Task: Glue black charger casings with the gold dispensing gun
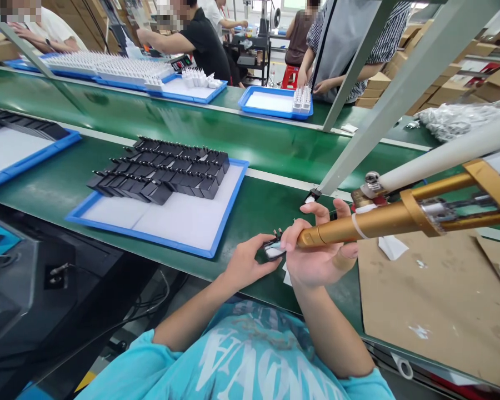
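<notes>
From the head camera, I see the left hand point(250, 261) pinching a small black adapter point(274, 250), pins toward the far side. It lies just right of that hand, its long axis seemingly left to right, leading to the right hand point(316, 261), whose fingertips reach its right end. A gold tube point(370, 225) slants across the right palm; whether it's gripped, I can't tell. Farther left sits a blue tray point(191, 222).

The left hand point(245, 258) pinches a small black plug adapter point(274, 249) above the green bench point(270, 208). The right hand point(314, 264) is just beside it, by a gold tool point(366, 225). More black adapters point(166, 169) sit in rows on a blue tray point(228, 211).
</notes>
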A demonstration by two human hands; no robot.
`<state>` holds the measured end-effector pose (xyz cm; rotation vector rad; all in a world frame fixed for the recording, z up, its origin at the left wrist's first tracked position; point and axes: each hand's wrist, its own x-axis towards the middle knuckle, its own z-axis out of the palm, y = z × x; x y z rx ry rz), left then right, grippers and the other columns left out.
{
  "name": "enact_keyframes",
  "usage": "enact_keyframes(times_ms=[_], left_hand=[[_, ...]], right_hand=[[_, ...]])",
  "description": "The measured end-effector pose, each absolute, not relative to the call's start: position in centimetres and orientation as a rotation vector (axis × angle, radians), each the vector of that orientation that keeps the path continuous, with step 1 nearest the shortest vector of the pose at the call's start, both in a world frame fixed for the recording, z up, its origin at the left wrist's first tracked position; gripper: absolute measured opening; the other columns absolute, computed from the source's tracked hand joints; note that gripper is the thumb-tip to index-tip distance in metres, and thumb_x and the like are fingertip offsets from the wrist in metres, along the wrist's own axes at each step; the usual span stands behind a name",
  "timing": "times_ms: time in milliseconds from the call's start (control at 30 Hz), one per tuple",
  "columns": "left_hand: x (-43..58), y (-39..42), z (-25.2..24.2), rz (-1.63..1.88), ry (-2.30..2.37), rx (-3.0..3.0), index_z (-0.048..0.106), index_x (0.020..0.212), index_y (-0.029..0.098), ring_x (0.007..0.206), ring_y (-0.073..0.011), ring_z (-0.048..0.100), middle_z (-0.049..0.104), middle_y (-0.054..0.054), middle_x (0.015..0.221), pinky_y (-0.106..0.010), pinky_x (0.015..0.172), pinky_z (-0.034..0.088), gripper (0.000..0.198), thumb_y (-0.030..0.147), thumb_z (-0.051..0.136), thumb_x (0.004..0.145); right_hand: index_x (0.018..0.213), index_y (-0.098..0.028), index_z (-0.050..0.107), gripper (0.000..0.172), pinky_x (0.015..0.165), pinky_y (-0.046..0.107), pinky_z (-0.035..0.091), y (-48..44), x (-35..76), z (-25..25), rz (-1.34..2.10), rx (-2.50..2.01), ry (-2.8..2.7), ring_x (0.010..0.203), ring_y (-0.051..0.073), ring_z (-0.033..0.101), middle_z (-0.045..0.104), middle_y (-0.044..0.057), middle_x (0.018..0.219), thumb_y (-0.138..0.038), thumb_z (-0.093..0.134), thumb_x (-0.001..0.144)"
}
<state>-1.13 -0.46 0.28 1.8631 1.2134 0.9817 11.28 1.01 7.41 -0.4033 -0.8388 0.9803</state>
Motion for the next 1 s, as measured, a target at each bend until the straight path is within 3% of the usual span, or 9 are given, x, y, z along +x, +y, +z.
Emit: enact_keyframes(times_ms=[133, 333, 467, 633, 767, 833, 1000], left_hand=[[-1.4, -0.2, 0.6, 0.912, 1.331, 1.872, 0.059, 0.109, 0.021, 0.076, -0.0157, 0.067, 0.072, 0.001, 0.093, -0.026, 0.07, 0.052, 0.034, 0.029, 0.068, 0.077], [-2.8, 0.7, -0.4, 0.832, 1.388, 1.983, 0.061, 0.109, 0.022, 0.091, -0.0197, 0.064, 0.067, -0.003, 0.098, -0.031, 0.082, 0.051, 0.034, 0.026, 0.069, 0.076], [-4.4, 1.4, -1.4, 0.692, 1.404, 1.918, 0.061, 0.109, 0.021, 0.088, -0.0201, 0.064, 0.067, -0.004, 0.099, -0.034, 0.08, 0.053, 0.035, 0.028, 0.07, 0.076], [-5.0, 3.1, -1.8, 0.685, 1.145, 1.726, 0.049, 0.133, 0.024, 0.117, -0.0247, 0.06, 0.062, -0.011, 0.128, -0.041, 0.098, 0.049, 0.064, 0.038, 0.075, 0.076], [-3.8, 4.3, -1.9, 0.772, 0.923, 1.575, 0.049, 0.132, 0.025, 0.131, -0.0226, 0.05, 0.054, -0.011, 0.14, -0.041, 0.107, 0.043, 0.05, 0.032, 0.063, 0.086], [-3.2, 4.5, -2.1, 0.8, 0.867, 1.539, 0.05, 0.129, 0.024, 0.127, -0.0214, 0.054, 0.059, -0.011, 0.135, -0.04, 0.104, 0.046, 0.041, 0.03, 0.058, 0.089], [-2.6, 4.0, -2.2, 0.84, 1.083, 1.765, 0.057, 0.111, 0.021, 0.096, -0.0174, 0.065, 0.07, -0.005, 0.102, -0.036, 0.091, 0.05, 0.025, 0.02, 0.05, 0.086]], right_hand=[[0.117, -0.034, 0.048, 0.043, 0.033, 0.027, 0.041, 1.2, 11.4, 7.3, 0.936, -0.447, -0.825, 0.038, 0.008, 0.051, 0.06, -0.001, 0.097, -0.06, 0.043, 0.083], [0.116, -0.034, 0.05, 0.043, 0.033, 0.027, 0.04, 1.2, 11.8, 7.2, 0.927, -0.459, -0.793, 0.038, 0.008, 0.052, 0.06, -0.001, 0.098, -0.06, 0.042, 0.083], [0.115, -0.034, 0.051, 0.041, 0.034, 0.027, 0.04, 1.2, 12.4, 7.1, 0.935, -0.488, -0.778, 0.039, 0.008, 0.052, 0.06, -0.001, 0.097, -0.059, 0.044, 0.082], [0.116, -0.033, 0.052, 0.041, 0.034, 0.028, 0.042, 1.0, 13.2, 6.8, 0.929, -0.467, -0.768, 0.04, 0.009, 0.052, 0.061, -0.001, 0.098, -0.056, 0.046, 0.084], [0.116, -0.033, 0.052, 0.039, 0.035, 0.029, 0.044, 0.9, 13.6, 6.6, 0.914, -0.491, -0.777, 0.04, 0.008, 0.052, 0.06, -0.001, 0.097, -0.056, 0.044, 0.085], [0.116, -0.033, 0.051, 0.039, 0.036, 0.029, 0.045, 0.8, 13.8, 6.6, 0.914, -0.499, -0.78, 0.04, 0.007, 0.051, 0.059, -0.001, 0.097, -0.056, 0.043, 0.086], [0.112, -0.034, 0.053, 0.036, 0.036, 0.028, 0.045, 0.7, 13.9, 6.7, 0.925, -0.506, -0.781, 0.039, 0.007, 0.051, 0.058, -0.002, 0.096, -0.055, 0.045, 0.084]])
